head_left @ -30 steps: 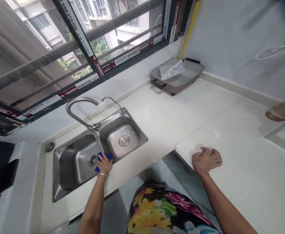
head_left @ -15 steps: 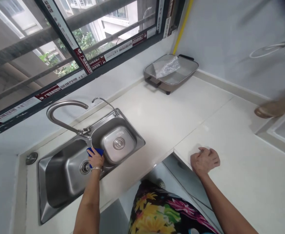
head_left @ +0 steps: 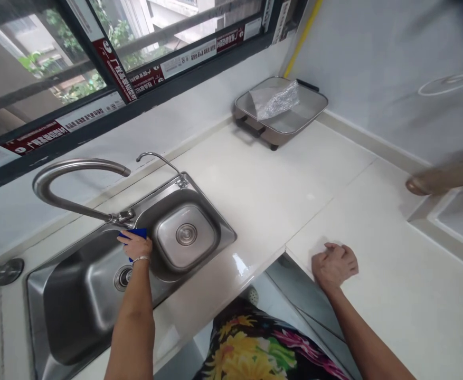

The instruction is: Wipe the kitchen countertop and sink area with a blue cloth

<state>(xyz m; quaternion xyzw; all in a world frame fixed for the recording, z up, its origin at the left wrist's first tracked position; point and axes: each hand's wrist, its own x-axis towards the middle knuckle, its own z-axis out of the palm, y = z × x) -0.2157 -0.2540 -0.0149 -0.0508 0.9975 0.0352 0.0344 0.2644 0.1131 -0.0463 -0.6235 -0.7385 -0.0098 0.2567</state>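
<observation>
My left hand (head_left: 135, 247), wearing a bracelet, is closed on a blue cloth (head_left: 139, 232). It presses the cloth on the ridge between the two bowls of the steel sink (head_left: 226, 232), just below the base of the tall curved faucet (head_left: 81, 164). Part of the cloth is hidden under the fingers. My right hand (head_left: 334, 266) rests on the white countertop (head_left: 263, 195) near its inner corner, fingers curled in and nothing seen in them.
An electric pan (head_left: 281, 138) with a glass lid and clear plastic wrap on it stands in the far corner. A thin second spout (head_left: 160, 156) rises behind the right bowl. A round metal piece (head_left: 10, 272) sits left of the sink. A brown object (head_left: 445, 177) is at the right.
My left hand has slid the blue cloth a little along the divider toward the faucet. The view has shifted to the right. My right hand stays in place on the countertop.
</observation>
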